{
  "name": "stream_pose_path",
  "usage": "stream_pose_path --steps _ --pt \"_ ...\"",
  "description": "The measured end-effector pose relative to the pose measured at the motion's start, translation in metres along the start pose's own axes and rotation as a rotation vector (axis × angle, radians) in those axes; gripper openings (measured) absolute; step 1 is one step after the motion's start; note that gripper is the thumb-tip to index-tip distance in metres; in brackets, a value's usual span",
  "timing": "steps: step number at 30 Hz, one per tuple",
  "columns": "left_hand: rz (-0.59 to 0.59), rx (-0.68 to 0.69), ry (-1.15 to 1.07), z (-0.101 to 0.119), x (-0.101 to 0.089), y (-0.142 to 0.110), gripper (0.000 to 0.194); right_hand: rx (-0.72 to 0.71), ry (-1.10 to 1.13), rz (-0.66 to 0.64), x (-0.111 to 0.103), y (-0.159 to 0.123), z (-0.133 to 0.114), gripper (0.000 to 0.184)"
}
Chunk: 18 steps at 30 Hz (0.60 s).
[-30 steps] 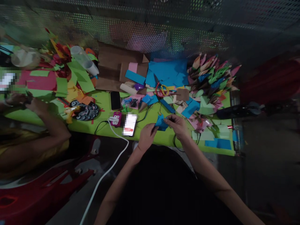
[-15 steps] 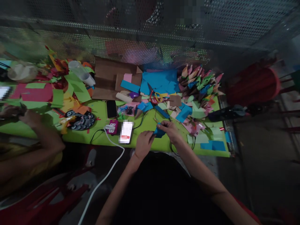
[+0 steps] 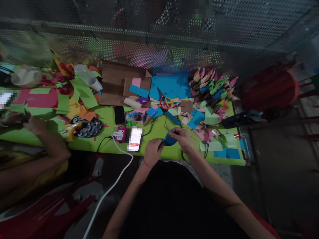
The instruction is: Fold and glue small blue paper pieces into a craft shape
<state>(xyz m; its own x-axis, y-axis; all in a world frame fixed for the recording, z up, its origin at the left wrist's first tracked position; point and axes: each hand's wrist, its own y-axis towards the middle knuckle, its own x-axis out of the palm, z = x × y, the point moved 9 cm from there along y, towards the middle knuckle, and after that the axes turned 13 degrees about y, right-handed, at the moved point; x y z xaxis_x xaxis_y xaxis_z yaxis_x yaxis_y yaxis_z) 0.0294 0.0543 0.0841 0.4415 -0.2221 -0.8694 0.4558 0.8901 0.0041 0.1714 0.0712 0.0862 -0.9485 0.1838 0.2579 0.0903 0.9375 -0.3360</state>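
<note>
Between my hands, over the front edge of the green table, is a small folded piece of blue paper. My left hand pinches its left end. The thumb and fingers of my right hand are closed on its upper right part. Just left of my left hand lies a lit phone. Behind the paper are scissors with red and yellow handles among scattered paper scraps. A bunch of rolled paper cones in several colours fills the back right.
A magenta power socket has a white cable hanging off the table. A dark phone lies behind it. At the left a co-worker's hands work near a red sheet. A red bin stands right; a metal mesh rises behind.
The blue paper has turned slightly and shows a wider face between my hands. Both hands keep their hold, shifting only a little. The whole view has moved slightly.
</note>
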Motion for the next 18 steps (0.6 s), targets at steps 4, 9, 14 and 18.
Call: stream_pose_path --steps 4,9,14,18 --pt "-0.003 -0.016 -0.016 -0.0019 0.0024 -0.0014 0.017 0.014 0.03 -0.002 0.0003 -0.0015 0.004 0.049" --pt "-0.018 -0.019 -0.02 -0.0021 0.0024 -0.0012 0.016 0.014 0.022 -0.005 0.0021 -0.0025 0.0035 0.051" --pt "-0.019 -0.025 -0.014 -0.0025 0.0014 0.0 0.016 0.003 -0.002 -0.009 0.0032 0.0001 -0.0009 0.054" --pt "-0.009 -0.032 -0.048 -0.0038 0.001 0.0001 0.016 -0.002 -0.009 -0.017 0.0016 0.0017 -0.0005 0.052"
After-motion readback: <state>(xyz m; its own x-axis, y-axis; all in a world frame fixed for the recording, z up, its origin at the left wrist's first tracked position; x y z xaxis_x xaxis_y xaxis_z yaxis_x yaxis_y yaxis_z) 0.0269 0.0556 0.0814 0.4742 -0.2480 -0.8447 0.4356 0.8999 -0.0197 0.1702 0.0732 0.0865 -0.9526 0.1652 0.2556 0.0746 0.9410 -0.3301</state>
